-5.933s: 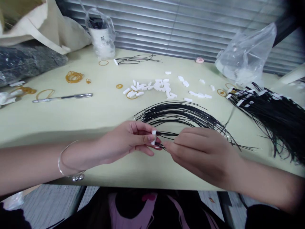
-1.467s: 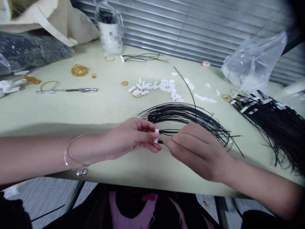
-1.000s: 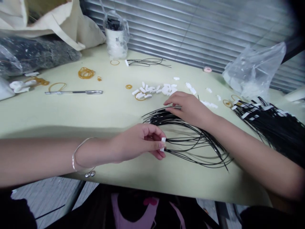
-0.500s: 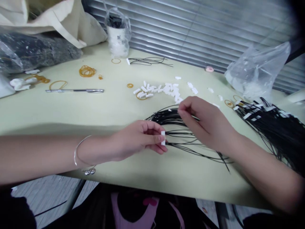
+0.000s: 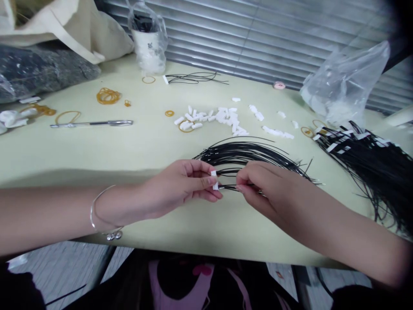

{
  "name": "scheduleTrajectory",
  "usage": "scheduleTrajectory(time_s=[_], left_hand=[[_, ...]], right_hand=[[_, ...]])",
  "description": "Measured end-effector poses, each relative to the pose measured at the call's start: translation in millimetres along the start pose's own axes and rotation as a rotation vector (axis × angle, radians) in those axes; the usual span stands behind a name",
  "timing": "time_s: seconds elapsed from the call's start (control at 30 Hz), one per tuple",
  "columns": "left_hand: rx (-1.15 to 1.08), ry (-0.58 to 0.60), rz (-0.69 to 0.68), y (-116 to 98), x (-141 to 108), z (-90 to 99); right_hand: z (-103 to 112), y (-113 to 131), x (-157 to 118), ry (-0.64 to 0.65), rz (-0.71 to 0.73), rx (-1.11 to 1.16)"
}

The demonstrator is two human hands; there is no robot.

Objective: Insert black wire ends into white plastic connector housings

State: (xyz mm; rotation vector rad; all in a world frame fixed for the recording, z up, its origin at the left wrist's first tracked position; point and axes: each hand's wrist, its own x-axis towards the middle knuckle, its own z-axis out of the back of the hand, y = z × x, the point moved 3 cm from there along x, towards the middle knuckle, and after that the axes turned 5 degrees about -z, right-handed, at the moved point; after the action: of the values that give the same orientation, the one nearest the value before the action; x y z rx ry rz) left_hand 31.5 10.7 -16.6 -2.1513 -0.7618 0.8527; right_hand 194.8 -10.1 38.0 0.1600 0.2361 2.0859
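Note:
Between thumb and fingers, my left hand (image 5: 180, 185) pinches a small white connector (image 5: 214, 180) with several thin black wires running out of its right side. My right hand (image 5: 267, 185) is closed on those black wires (image 5: 227, 187), a short way right of the connector. Behind both hands lies a curved bundle of loose black wires (image 5: 245, 150) on the table. A scattered pile of small white connectors (image 5: 226, 117) sits beyond the bundle, with a rubber band under part of it.
A pen (image 5: 92, 124) and rubber bands (image 5: 109, 96) lie at the left. A bagged cup (image 5: 149, 47) and a cloth bag (image 5: 80, 30) stand at the back. Finished-looking black wire bundles (image 5: 371, 159) and a plastic bag (image 5: 346, 86) occupy the right side.
My right hand has come down and closed on the wires near the connector. My left hand still holds the connector. The whole view has shifted slightly.

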Motion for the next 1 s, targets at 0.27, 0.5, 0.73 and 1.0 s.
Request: scheduleTrajectory(time_s=[0.27, 0.5, 0.73, 1.0], left_hand=[[-0.004, 0.011, 0.005, 0, 1, 0.5], [0.069, -0.013, 0.001, -2, -1, -1.8], [0.081, -0.003, -0.005, -1, 1, -1.3], [0.044, -0.012, -0.001, 1, -1, 1.4]], right_hand=[[-7, 3, -8, -0.032, 0.098, -0.183], [2, 21, -12, -0.084, 0.217, -0.330], [-8, 16, -11, -0.038, 0.194, -0.340], [-21, 23, -7, -0.197, 0.145, -0.268]])
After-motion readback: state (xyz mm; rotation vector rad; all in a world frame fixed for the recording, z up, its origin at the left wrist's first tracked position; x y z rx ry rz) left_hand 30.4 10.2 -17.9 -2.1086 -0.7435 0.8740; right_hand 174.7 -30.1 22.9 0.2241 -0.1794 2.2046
